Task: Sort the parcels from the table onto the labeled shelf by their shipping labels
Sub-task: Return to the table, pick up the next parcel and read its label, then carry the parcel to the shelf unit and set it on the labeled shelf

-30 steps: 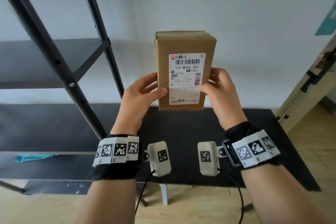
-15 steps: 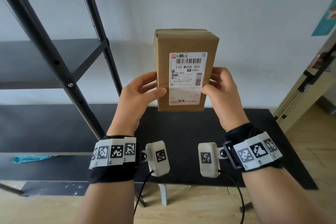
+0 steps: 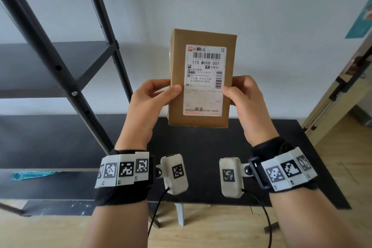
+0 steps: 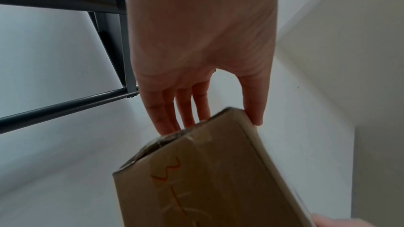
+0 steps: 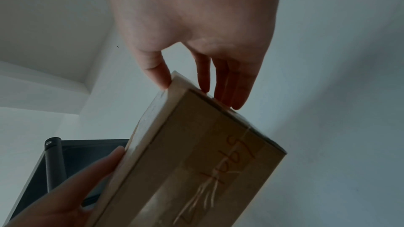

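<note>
At frame centre I see my left hand (image 3: 150,104) and right hand (image 3: 244,98) pinching a brown parcel (image 3: 201,78) upright, thumbs on its white shipping label (image 3: 204,80); below lies the black table (image 3: 281,147); at left stands the dark shelf (image 3: 50,66).

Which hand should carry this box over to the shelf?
Left, probably. The shelf stands on the left hand's side, and that hand already grips the box; the right hand would have to cross over.
</note>
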